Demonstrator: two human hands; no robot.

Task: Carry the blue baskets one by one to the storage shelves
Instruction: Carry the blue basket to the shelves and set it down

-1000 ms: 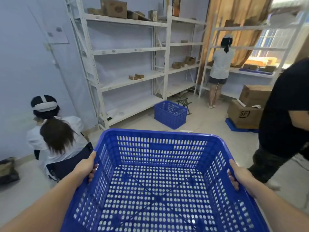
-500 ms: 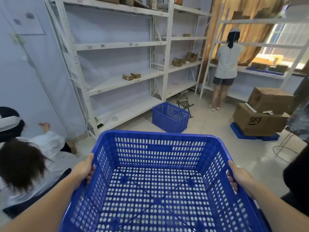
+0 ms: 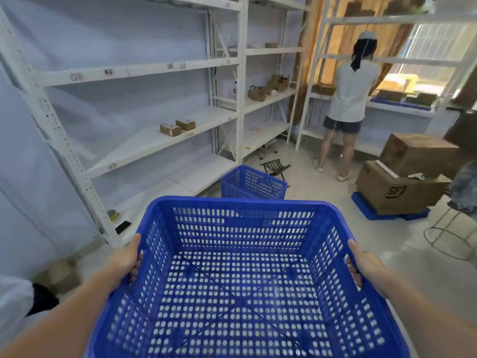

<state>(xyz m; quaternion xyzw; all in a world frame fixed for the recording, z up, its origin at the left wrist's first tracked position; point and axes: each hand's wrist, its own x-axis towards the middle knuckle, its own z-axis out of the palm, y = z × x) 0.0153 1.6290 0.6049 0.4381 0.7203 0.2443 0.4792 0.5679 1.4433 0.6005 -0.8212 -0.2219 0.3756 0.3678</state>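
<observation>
An empty blue perforated basket (image 3: 242, 210) fills the lower middle of the head view, held level in front of me. My left hand (image 3: 126, 259) grips its left rim and my right hand (image 3: 364, 264) grips its right rim. A second blue basket (image 3: 254, 183) stands on the floor just beyond it, in front of the white storage shelves (image 3: 144, 71). The shelves run along the left wall and are mostly bare, with two small boxes (image 3: 176, 127) on a middle level.
A person (image 3: 348, 99) stands facing a far shelf at the back right. Stacked cardboard boxes (image 3: 402, 177) sit on a blue pallet at right, beside a wire stool frame (image 3: 449, 236). A small folding stool (image 3: 275, 166) lies past the floor basket. A white sleeve (image 3: 13, 301) shows at lower left.
I have walked forward with the basket; the shelves and floor basket are closer. The crouching person has slid out to the lower left, and the dark-clothed person at right has left view.
</observation>
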